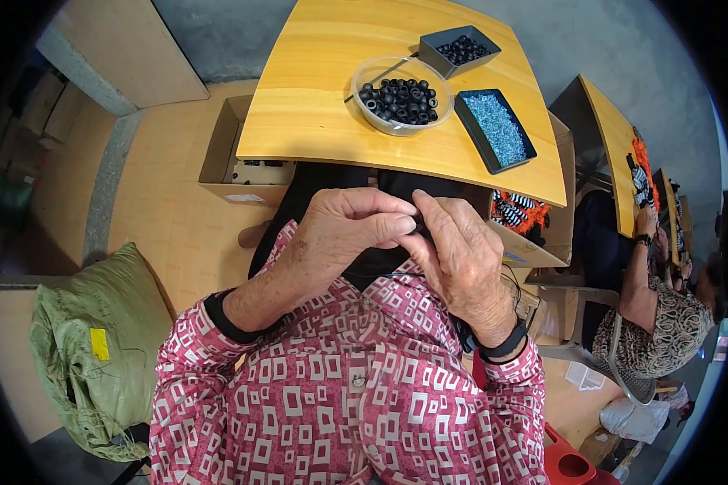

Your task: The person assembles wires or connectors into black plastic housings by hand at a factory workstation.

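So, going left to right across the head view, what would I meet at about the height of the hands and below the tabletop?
Green sack, open cardboard box, left hand, small dark piece at the fingertips, right hand, second cardboard box, co-worker.

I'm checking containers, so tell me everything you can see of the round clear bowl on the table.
The bowl is round, shallow and see-through, apparently plastic, with an uncovered top. It sits upright on the yellow table, near two dark trays, and holds a heap of round black beads, some with holes showing. A thin dark stick crosses its left side; I cannot tell whether inside or behind. Nobody is touching it.
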A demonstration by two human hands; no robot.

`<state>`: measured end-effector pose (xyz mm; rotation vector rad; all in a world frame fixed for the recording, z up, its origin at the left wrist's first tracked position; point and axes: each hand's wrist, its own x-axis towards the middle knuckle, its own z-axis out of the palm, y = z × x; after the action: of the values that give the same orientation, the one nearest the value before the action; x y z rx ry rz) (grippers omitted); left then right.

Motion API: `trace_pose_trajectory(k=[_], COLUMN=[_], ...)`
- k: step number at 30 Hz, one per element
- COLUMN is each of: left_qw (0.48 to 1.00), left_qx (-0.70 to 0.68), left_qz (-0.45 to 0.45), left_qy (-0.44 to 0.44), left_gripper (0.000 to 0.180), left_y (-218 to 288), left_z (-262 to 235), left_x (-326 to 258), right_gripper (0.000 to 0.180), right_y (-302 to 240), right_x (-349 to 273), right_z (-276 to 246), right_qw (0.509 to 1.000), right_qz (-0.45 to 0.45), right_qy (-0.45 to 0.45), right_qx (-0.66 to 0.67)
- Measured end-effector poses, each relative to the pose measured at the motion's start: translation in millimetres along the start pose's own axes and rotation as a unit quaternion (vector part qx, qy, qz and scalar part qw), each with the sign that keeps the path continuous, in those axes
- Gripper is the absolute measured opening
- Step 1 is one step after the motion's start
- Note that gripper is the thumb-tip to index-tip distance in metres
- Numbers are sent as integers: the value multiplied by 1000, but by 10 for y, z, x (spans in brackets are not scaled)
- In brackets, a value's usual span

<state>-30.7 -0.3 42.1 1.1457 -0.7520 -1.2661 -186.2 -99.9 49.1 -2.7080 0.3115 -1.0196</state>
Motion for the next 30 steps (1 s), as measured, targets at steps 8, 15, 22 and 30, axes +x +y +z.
trace_pose_trajectory(k=[8,15,22,30], left_qw=[1000,998,997,998], left_qx=[-18,-59,-66,-12], left_qz=[19,-6,2,36], left_qy=[-8,-31,-30,-41], left_gripper=[17,18,25,24], left_y=[-103,-153,-172,-139], left_z=[-20,19,56,51], left_x=[-34,-69,-66,-65], right_gripper=[49,42,20,17], right_y=[-80,-6,36,79], right_x=[-16,-60,-73,-145], right_z=[-23,-159,-206,-191], right_qw=[997,995,952,862], right_qz=[-36,-12,134,258], right_qy=[-47,-64,-5,-9], right_qx=[-59,81,277,436])
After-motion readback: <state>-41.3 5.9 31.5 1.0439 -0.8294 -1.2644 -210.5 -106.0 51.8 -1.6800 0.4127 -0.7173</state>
